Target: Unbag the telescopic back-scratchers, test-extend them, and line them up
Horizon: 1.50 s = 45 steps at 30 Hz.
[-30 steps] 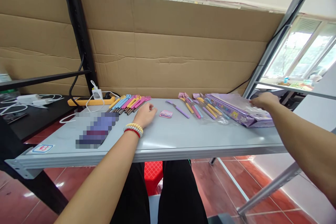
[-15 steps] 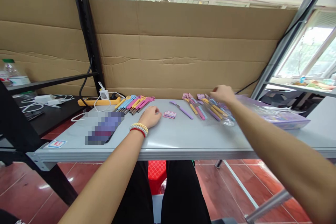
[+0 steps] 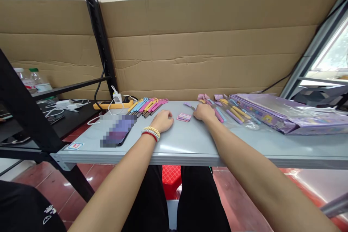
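My left hand (image 3: 162, 120), with beaded bands and a red band at the wrist, rests on the grey table with its fingers loosely curled; nothing shows in them. Right of it lies a small stack of pink printed cards (image 3: 184, 117). My right hand (image 3: 203, 113) has its fingers closed over the near end of a slim purple pen-like stick (image 3: 188, 104); only the far tip shows. Clear bags (image 3: 236, 112) with yellow, purple, pink and blue sticks and pink card tops lie beyond and right of it. A row of colourful fork-topped sticks (image 3: 148, 106) lies beyond my left hand.
A purple printed box (image 3: 274, 112) under clear plastic sits on the right. At the left are a phone (image 3: 119, 130), a yellow power strip (image 3: 112, 105) with white cables, and a black rack post (image 3: 100, 32). Cardboard (image 3: 203, 50) stands along the back edge.
My right hand has moved left and nearer, from above the clear bags to the purple stick. My left hand has stayed by the cards. The view has turned slightly.
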Available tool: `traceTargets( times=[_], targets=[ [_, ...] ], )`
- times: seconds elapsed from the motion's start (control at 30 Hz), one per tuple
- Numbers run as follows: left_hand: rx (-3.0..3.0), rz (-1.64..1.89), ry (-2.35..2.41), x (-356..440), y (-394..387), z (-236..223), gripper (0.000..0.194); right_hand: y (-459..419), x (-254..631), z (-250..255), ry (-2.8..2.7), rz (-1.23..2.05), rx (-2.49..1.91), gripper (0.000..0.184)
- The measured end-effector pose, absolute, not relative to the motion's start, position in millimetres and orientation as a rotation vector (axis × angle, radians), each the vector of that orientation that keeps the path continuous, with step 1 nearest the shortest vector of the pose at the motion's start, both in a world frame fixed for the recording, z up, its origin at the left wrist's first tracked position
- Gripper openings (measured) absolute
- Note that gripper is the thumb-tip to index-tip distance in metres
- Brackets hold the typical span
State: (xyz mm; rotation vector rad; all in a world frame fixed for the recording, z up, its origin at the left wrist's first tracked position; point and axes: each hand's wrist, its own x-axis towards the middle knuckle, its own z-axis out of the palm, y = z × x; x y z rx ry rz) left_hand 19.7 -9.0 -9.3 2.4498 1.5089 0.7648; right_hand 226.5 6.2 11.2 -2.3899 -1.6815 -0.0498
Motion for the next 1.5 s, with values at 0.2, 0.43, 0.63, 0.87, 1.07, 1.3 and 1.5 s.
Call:
traceTargets(
  times=[0.2, 0.43, 0.63, 0.87, 1.07, 1.3, 1.5],
  targets=[
    [2.593, 0.847, 1.584, 20, -12, 5, 0.03, 2, 239, 6, -1.686, -0.024, -2.333, 0.033],
    [2.568, 1.073, 1.634, 22, 1, 13, 0.028, -4, 229, 14, -1.736, -0.15, -1.826, 0.018],
    [2.415, 1.136, 1.507, 11, -9, 7, 0.035, -18, 209, 25, -1.634, 0.163, -1.425, 0.02],
    [2.524, 1.113, 1.192, 13, -18, 9, 0.044, -20, 199, 21, -1.578, 0.9, -1.088, 0.033],
    [2.592, 1.034, 1.024, 16, -18, 6, 0.036, -19, 191, 17, -1.672, 1.077, -0.911, 0.036],
    [2.574, 1.086, 1.24, 15, -12, 6, 0.025, -19, 204, 25, -1.391, 1.04, -0.859, 0.036],
    [2.607, 1.102, 1.217, 14, -12, 6, 0.026, -20, 213, 26, -1.336, 1.098, -0.84, 0.035]
  ],
)
